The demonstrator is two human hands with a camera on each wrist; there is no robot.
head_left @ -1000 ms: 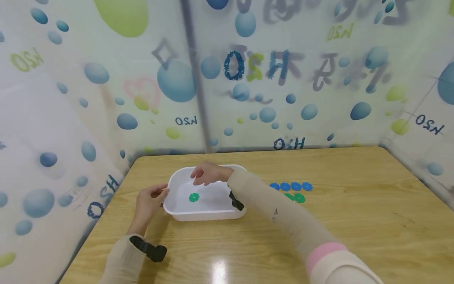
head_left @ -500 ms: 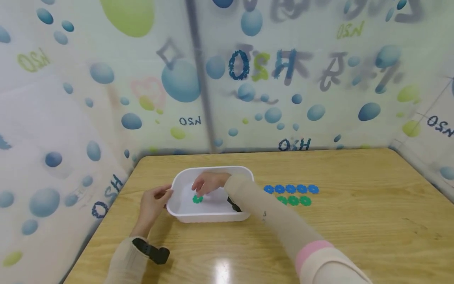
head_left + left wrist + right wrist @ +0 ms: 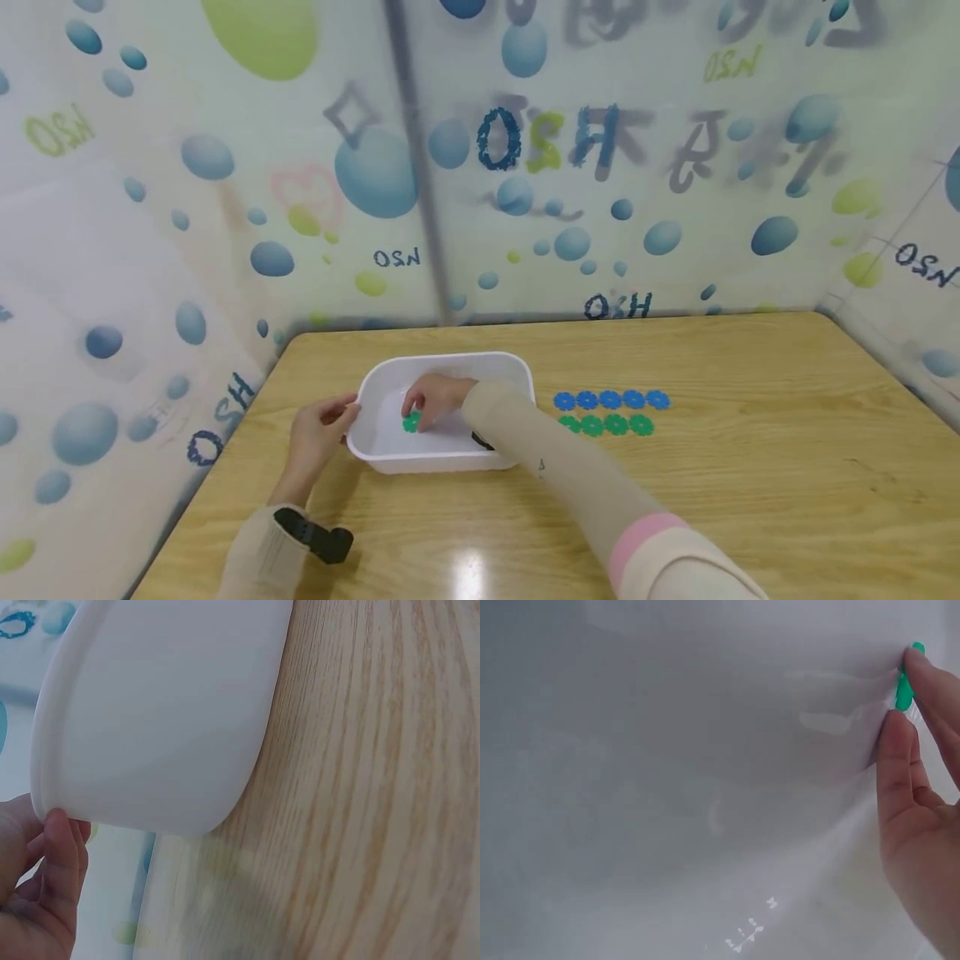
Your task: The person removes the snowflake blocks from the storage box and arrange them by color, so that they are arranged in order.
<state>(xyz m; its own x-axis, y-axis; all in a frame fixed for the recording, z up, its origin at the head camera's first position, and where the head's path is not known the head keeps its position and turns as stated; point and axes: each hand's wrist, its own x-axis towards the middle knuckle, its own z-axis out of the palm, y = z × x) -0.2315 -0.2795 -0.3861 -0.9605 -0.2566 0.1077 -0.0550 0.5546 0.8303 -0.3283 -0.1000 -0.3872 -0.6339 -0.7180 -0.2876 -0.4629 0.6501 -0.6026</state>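
Observation:
A white plastic basin (image 3: pixel 450 462) stands on the wooden table, left of the middle in the head view. Its left end rim is pinched by my left hand (image 3: pixel 318 429), with the thumb on the outer side in the left wrist view. My right hand (image 3: pixel 437 398) reaches down inside the basin. There a green flower-shaped disc (image 3: pixel 905 691) sits between the thumb and a finger, which pinch it at its edges close to the basin floor. In the head view the fingers partly cover this disc.
Right of the basin, a row of several blue flower-shaped discs (image 3: pixel 610 400) lies behind a row of several green discs (image 3: pixel 617 425). The right forearm crosses in front of the basin's right end. A patterned curtain (image 3: pixel 517 250) rises behind the table (image 3: pixel 750 433).
The right hand has lowered into the basin, and its fingers have closed on the green disc. The forearm has shifted left, uncovering more of the disc rows. The left hand stays on the rim.

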